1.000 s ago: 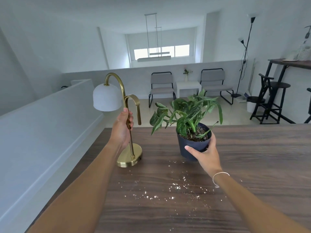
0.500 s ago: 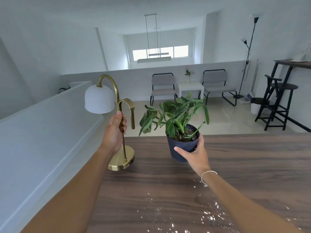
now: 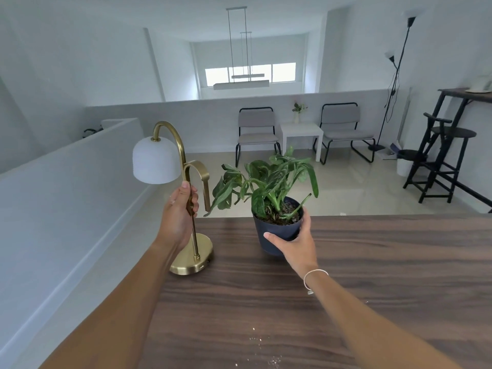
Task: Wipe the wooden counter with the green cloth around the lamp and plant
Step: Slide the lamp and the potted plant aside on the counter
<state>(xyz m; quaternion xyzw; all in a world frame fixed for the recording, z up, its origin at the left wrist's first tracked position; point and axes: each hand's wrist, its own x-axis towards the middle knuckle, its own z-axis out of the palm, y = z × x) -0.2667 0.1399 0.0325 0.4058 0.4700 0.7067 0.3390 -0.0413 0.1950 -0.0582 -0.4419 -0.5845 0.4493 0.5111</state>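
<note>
Two hands: both reach forward over the counter (image 3: 346, 262), each closed around one object.
Left hand (image 3: 179, 217): wrapped around the thin brass stem of the lamp (image 3: 186, 182), fingers curled over the stem.
Lamp: brass, arched neck, white dome shade at its 10 o'clock; round base at the counter's far left corner, about 11 o'clock from the viewer. Whether the base touches the wood cannot be told.
Right hand (image 3: 295, 241): gripping the dark pot (image 3: 274, 233) from the right side, thumb across its front; a thin white bracelet (image 3: 314, 275) on the wrist.
Plant (image 3: 271, 182): green drooping leaves, just right of the lamp, at 12 o'clock near the counter's far edge. Contact of the pot with the counter cannot be told.
Counter: dark wood grain; white specks (image 3: 261, 344) scattered at 6 o'clock, near the bottom edge.
Green cloth: not in view.
</note>
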